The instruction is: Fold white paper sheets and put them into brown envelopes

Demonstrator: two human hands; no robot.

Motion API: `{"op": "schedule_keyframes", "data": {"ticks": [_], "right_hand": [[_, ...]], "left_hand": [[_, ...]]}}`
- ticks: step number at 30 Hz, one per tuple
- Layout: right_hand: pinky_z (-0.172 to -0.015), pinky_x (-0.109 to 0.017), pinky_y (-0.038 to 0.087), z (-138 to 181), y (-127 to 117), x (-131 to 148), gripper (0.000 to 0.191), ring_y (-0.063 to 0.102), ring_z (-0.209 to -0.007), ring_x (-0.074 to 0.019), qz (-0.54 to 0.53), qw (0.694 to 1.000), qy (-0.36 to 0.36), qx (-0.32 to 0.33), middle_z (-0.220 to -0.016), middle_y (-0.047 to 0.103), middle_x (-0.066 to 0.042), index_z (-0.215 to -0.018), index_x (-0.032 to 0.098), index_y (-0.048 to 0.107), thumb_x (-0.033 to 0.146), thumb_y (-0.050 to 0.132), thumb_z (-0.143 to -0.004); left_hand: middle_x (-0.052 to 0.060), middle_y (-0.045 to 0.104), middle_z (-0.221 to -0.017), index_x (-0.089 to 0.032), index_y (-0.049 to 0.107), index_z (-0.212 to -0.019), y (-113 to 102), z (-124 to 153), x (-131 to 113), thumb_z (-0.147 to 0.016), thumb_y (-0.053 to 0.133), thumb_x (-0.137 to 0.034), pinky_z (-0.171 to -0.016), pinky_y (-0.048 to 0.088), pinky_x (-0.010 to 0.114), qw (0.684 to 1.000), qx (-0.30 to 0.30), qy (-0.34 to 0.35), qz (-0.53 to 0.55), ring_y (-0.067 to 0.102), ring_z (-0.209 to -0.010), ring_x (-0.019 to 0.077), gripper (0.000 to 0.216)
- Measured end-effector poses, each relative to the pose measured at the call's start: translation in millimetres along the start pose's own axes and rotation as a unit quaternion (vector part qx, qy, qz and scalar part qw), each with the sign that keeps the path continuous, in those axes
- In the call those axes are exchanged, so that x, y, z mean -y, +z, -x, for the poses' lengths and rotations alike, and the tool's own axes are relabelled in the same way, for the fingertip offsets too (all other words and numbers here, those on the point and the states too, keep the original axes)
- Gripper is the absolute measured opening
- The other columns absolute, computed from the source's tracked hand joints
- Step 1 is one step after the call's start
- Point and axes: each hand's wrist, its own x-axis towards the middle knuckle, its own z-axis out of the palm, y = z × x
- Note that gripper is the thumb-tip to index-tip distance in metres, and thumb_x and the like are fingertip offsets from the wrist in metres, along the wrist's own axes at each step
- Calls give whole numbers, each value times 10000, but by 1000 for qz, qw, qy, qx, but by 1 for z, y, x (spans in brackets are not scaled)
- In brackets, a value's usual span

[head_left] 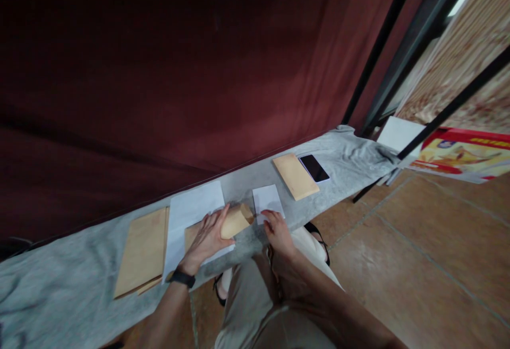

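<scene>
A brown paper envelope point(236, 222) lies on the grey cloth, its mouth bulging apart toward the right. My left hand point(209, 235), with a black band at the wrist, grips it from above, thumb near the lower edge. Under the envelope are white sheets of paper point(195, 201). To the right, a folded white paper point(266, 198) rests flat near the envelope's mouth. My right hand point(278, 232) has its curled fingers on the lower edge of that paper; the thumb is partly hidden.
Several brown envelopes point(141, 248) are stacked on the left of the cloth-covered bench point(67, 280). Another envelope point(296, 176) and a dark-screened phone point(314, 168) lie on the right. A dark red curtain point(179, 73) hangs behind. A colourful box point(466, 155) stands beyond black bars.
</scene>
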Motion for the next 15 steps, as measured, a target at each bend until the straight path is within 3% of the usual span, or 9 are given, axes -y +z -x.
{"op": "schedule_keyframes", "data": {"ticks": [3,6,11,15], "right_hand": [[-999,-457,449,-13,-21,-14,357,534,-1131,-287,101,989,88,-59,-1209,583,-143,-1295,169,549,191,508,-941],[-939,-446,457,-24,-32,-24,277,547,-1070,-318,198,969,146,-36,-1111,598,-163,-1161,148,600,283,603,-918],[-863,-430,470,-37,-23,-24,316,582,-1037,-346,252,952,173,-27,-1044,638,-174,-1034,183,597,316,761,-800],[-844,-424,468,-44,-19,-21,347,632,-995,-349,243,945,219,-10,-995,677,-194,-1030,159,585,291,779,-774]], "left_hand": [[133,501,-1444,-262,81,-1591,0,-4,2,-743,739,-384,-1167,260,536,1000,2,-11,-2,444,-1361,337,1080],[141,494,-1463,-259,72,-1593,0,-5,3,-746,736,-380,-1165,256,546,1000,11,-18,2,435,-1375,336,1083],[168,360,-1581,-250,84,-1595,3,-2,2,-735,736,-366,-1191,169,578,999,44,-25,2,316,-1466,341,1085],[178,362,-1581,-238,84,-1595,7,0,4,-714,749,-374,-1203,134,577,999,47,-19,7,306,-1473,338,1113]]}}
